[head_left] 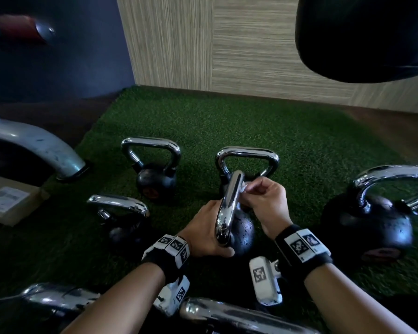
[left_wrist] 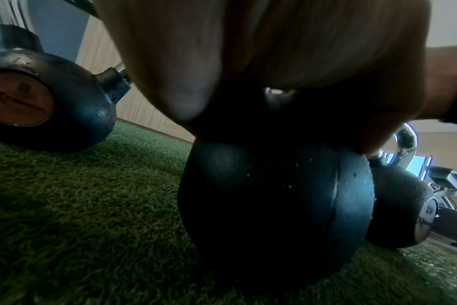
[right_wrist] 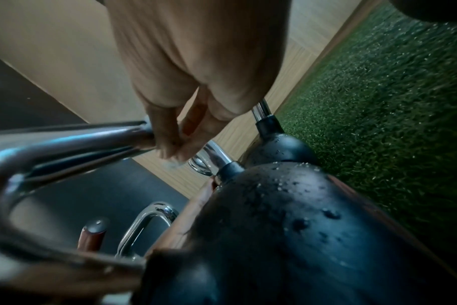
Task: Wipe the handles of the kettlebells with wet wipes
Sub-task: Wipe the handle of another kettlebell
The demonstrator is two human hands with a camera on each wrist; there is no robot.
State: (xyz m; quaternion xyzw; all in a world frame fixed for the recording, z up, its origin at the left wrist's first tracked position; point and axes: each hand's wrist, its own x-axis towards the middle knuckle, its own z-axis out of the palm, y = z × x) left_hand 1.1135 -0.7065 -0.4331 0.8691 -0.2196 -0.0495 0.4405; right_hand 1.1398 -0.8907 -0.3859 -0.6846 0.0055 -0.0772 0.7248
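A small kettlebell with a black ball (head_left: 243, 233) and a chrome handle (head_left: 229, 201) stands tilted on the green turf (head_left: 251, 116) in the middle of the head view. My left hand (head_left: 215, 239) grips it low down, thumb wrapped where the handle meets the ball. My right hand (head_left: 247, 189) pinches a white wet wipe (head_left: 242, 188) against the upper part of the handle. In the right wrist view my fingertips (right_wrist: 175, 142) press the wipe (right_wrist: 171, 164) onto the chrome handle (right_wrist: 78, 140). The left wrist view is filled by the ball (left_wrist: 274, 196) under my palm (left_wrist: 222, 51).
Several more chrome-handled kettlebells stand around: back left (head_left: 155, 172), behind the held one (head_left: 247, 155), left (head_left: 120, 213), a large one right (head_left: 372, 220), two handles near me (head_left: 227, 314). A black punching bag (head_left: 367, 37) hangs top right. A grey machine leg (head_left: 46, 145) and a cardboard box (head_left: 7, 198) are left.
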